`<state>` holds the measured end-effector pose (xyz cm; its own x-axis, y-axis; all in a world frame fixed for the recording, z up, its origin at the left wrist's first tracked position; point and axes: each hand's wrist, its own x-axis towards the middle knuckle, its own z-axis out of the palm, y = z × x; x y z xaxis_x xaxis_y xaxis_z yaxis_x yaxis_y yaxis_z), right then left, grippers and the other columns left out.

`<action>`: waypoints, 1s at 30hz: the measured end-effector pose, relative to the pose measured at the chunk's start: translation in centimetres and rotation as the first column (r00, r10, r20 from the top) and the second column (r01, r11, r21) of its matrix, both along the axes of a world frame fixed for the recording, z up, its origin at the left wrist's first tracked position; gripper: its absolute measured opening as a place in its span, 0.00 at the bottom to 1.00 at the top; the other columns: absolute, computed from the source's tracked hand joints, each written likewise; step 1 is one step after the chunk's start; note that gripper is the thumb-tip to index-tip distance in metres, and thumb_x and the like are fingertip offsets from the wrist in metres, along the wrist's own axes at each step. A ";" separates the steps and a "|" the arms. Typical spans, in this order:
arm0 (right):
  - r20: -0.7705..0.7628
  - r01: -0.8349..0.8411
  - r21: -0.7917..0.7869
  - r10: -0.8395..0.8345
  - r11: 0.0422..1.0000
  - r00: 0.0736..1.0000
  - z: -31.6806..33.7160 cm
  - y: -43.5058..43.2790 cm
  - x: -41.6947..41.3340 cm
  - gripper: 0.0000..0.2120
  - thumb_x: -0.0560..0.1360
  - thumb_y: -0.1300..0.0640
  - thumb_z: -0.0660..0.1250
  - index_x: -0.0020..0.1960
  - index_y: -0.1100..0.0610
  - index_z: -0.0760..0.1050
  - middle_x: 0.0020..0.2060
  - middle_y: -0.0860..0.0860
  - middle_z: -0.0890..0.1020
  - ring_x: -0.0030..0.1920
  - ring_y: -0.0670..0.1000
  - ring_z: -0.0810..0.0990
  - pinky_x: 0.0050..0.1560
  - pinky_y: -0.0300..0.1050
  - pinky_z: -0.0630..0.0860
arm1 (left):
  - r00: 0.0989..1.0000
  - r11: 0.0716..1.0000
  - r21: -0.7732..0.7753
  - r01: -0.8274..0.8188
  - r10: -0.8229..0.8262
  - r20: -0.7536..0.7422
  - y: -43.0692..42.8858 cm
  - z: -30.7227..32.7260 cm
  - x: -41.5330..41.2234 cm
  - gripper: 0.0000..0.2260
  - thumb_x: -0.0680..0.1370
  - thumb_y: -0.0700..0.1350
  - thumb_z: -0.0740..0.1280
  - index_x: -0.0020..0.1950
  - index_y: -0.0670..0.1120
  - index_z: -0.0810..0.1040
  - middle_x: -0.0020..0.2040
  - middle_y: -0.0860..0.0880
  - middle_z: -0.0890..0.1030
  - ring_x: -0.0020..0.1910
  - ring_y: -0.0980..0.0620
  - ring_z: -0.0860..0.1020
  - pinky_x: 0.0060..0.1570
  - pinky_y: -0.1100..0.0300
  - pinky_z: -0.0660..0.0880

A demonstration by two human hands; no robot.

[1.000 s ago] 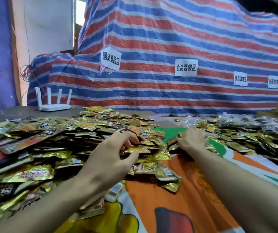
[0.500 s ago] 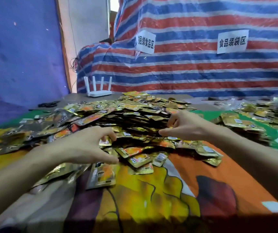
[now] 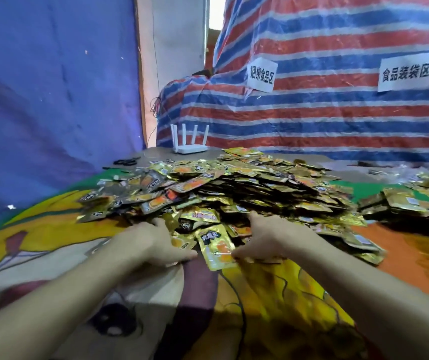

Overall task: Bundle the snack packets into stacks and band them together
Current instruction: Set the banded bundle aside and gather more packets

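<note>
A blue tarp (image 3: 52, 100) walls off the far left. In front of it, at the far left of the table, lies a dark cluster that may be rubber bands (image 3: 126, 161), probably parked there until a stack is ready. Just right of them stands a white router (image 3: 190, 141), kept clear of the work.

The snack packets (image 3: 247, 188) fill the table's middle in one loose heap on a cartoon-printed cloth (image 3: 273, 294), none stacked or banded, so the job looks barely begun.

At the heap's near edge the left hand (image 3: 151, 242) curls its fingers into the packets with the thumb stretched along the near side, closing round a small clump, seemingly to drag it out. Between the hands one gold packet (image 3: 217, 246) lies face up, slid partly off the heap toward the person. The right hand (image 3: 273, 237) mirrors the left, fingers bent over the heap's edge and thumb against that packet's right side; whether it truly pinches anything cannot be told. Held opposite each other, the hands seem set to rake packets together and square them.

Farther right, well apart, sits a second pile (image 3: 410, 203). Behind it hangs a striped tarp (image 3: 338, 120) bearing paper signs (image 3: 405, 72), apparently marking work zones.
</note>
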<state>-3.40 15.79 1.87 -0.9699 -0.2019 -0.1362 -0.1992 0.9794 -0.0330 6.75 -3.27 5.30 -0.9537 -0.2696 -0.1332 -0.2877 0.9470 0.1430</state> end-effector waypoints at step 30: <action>-0.255 -0.173 0.212 0.225 0.962 0.940 -2.4 -6.4 2.2 0.24 0.79 0.51 0.64 0.71 0.61 0.68 0.66 0.59 0.67 0.68 0.62 0.66 0.61 0.63 0.74 | 0.916 0.949 -0.276 0.154 -0.242 -0.319 0.6 -7.4 -5.2 0.15 0.79 0.43 0.63 0.63 0.40 0.70 0.60 0.38 0.78 0.59 0.37 0.78 0.45 0.52 0.68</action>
